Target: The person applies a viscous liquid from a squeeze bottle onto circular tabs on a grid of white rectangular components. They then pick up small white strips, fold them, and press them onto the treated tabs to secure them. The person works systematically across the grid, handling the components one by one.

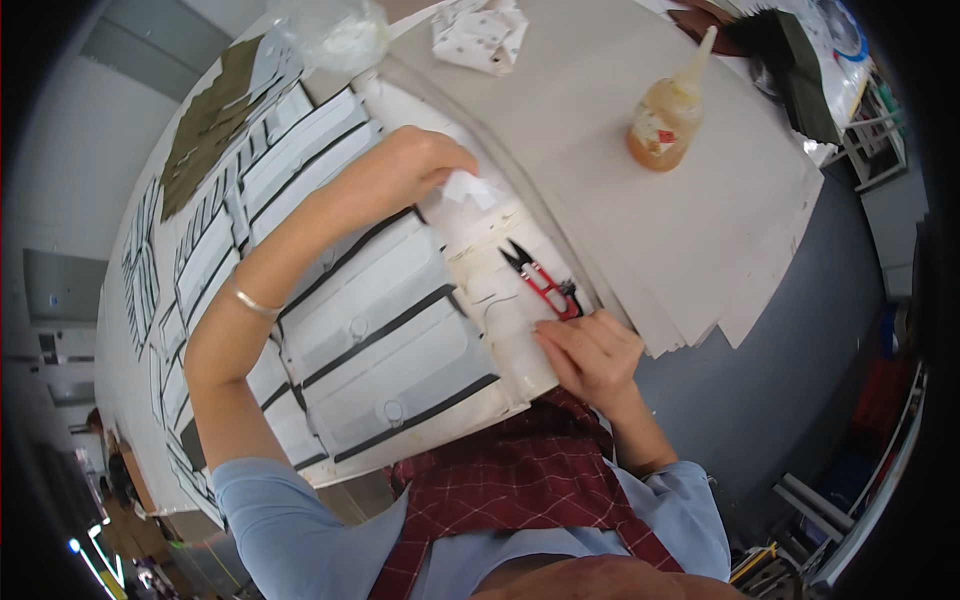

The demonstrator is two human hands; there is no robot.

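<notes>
My left hand (425, 163), at the upper centre of the frame, seems to pinch a small white scrap (470, 190), though its fingertips are partly hidden. My right hand (598, 358), right of centre, lies with bent fingers just beside the red snips (541, 283); I cannot tell whether it grips anything. Black-edged pale panels (400, 292) lie left of centre, an amber bottle (661, 125) stands upper right

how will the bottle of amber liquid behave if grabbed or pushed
The bottle might tip if pushed high, given its long narrow spout. Pushed low, it may slide, since the amber liquid sits low. Its translucent walls suggest plastic, so they could flex.
</notes>
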